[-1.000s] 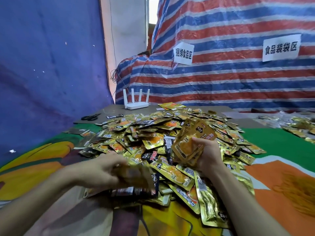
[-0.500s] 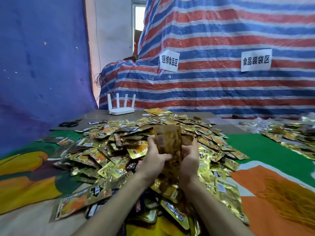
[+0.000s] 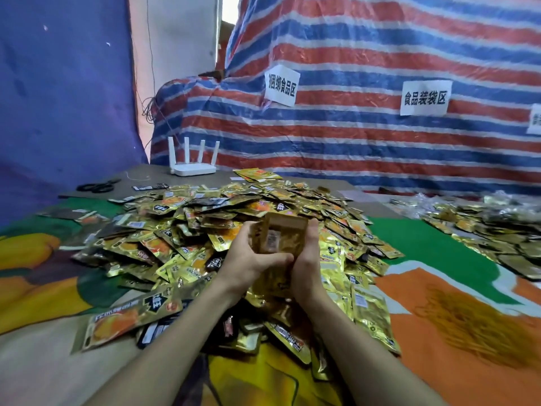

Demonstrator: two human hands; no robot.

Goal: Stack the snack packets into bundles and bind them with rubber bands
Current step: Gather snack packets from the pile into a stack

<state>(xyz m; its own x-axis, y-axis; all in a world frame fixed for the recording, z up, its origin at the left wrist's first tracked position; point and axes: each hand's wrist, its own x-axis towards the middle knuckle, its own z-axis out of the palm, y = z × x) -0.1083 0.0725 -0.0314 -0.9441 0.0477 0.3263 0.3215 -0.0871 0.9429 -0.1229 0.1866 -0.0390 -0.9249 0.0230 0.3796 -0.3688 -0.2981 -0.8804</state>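
Over the heap [image 3: 187, 227], packet stack [image 3: 281, 236] upright in the grip of left hand [image 3: 248, 260] and right hand [image 3: 308, 259].

The person is working bare-handed: the left hand [image 3: 248, 259] and right hand [image 3: 308, 256] are showing uncovered, and both forearms [image 3: 181, 332] are running bare to the picture's lower edge.

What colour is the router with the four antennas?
White: the router shows clearest in the head view.
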